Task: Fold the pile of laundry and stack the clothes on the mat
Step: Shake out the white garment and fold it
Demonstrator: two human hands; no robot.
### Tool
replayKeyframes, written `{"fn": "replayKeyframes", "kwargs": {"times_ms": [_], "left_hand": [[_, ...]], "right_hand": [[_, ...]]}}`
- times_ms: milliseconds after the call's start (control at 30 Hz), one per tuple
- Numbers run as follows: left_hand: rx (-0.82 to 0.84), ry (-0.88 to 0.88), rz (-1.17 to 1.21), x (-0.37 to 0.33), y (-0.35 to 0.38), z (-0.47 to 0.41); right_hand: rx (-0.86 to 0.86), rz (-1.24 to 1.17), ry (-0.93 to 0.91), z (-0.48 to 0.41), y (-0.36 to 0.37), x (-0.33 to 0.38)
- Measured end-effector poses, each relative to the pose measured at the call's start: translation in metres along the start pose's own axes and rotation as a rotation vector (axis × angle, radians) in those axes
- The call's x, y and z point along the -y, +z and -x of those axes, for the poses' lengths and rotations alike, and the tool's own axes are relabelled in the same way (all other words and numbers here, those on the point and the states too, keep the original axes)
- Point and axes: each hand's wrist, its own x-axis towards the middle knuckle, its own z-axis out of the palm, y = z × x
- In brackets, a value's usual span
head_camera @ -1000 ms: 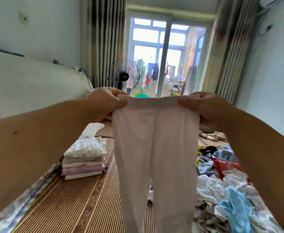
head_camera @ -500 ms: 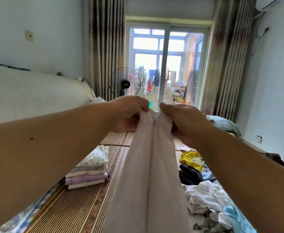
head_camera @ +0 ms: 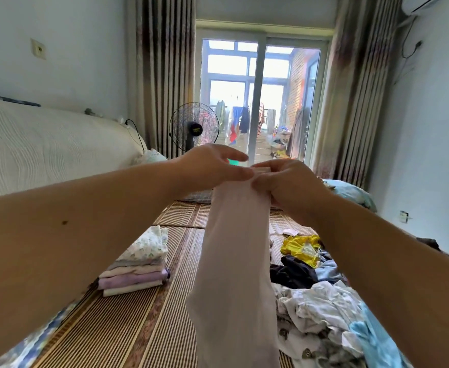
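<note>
A pair of pale pink leggings (head_camera: 234, 261), folded in half lengthwise, hangs in front of me. My right hand (head_camera: 287, 184) pinches the waistband at the top. My left hand (head_camera: 212, 168) is beside it with fingers stretched out, its fingertips touching the waistband edge. Below on the left, a stack of folded clothes (head_camera: 138, 266) sits on the striped bamboo mat (head_camera: 127, 330). A pile of unfolded laundry (head_camera: 324, 309) lies on the mat at the right.
A long white padded headboard (head_camera: 45, 147) runs along the left. A standing fan (head_camera: 194, 127) is by the glass balcony door (head_camera: 257, 96). A blue pillow (head_camera: 351, 192) lies at the far right of the mat.
The leggings went from spread wide by both hands to folded leg over leg. The left hand has loosened its grip and its fingers are now straight. The view tilted up.
</note>
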Motion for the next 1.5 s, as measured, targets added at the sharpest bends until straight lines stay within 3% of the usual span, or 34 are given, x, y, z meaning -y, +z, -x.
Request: {"fn": "replayKeyframes", "kwargs": {"times_ms": [133, 200, 267, 333, 400, 467, 633, 733, 800, 933, 1067, 1167, 1367, 1500], "left_hand": [[0.287, -0.172, 0.301, 0.029, -0.01, 0.0], [0.28, -0.153, 0.507, 0.042, -0.013, -0.005], [0.22, -0.143, 0.624, 0.047, -0.017, -0.012], [0.188, -0.201, 0.541, 0.05, -0.019, -0.019], [0.146, -0.295, 0.298, 0.054, -0.017, -0.027], [0.105, -0.353, 0.147, 0.059, -0.013, -0.038], [-0.024, -0.394, 0.086, 0.077, 0.009, -0.063], [-0.13, -0.311, 0.031, 0.093, 0.015, -0.083], [-0.202, -0.154, -0.066, 0.102, 0.013, -0.095], [-0.361, 0.087, -0.166, 0.105, 0.01, -0.108], [-0.475, 0.194, -0.13, 0.107, 0.01, -0.101], [-0.386, 0.156, -0.125, 0.119, 0.013, -0.081], [0.004, -0.082, -0.072, 0.173, 0.056, 0.009], [0.176, -0.152, -0.066, 0.197, 0.09, 0.072]], "right_hand": [[0.056, -0.121, -0.068, -0.01, -0.008, 0.01], [0.111, -0.16, -0.079, -0.015, -0.014, 0.013], [0.128, -0.022, -0.11, -0.021, -0.02, 0.013], [0.085, 0.264, -0.141, -0.029, -0.019, 0.009], [0.072, 0.407, -0.095, -0.041, -0.01, -0.001], [0.068, 0.388, 0.012, -0.054, 0.003, -0.014], [-0.028, 0.227, 0.151, -0.088, 0.033, -0.044], [-0.044, 0.126, 0.08, -0.113, 0.042, -0.059], [-0.109, 0.185, -0.057, -0.125, 0.043, -0.062], [-0.163, 0.08, -0.21, -0.134, 0.043, -0.058], [-0.153, -0.035, -0.285, -0.123, 0.045, -0.054], [-0.037, 0.047, -0.206, -0.1, 0.044, -0.066], [0.231, 0.114, 0.081, -0.008, 0.057, -0.125], [0.373, -0.074, 0.285, 0.056, 0.066, -0.163]]}}
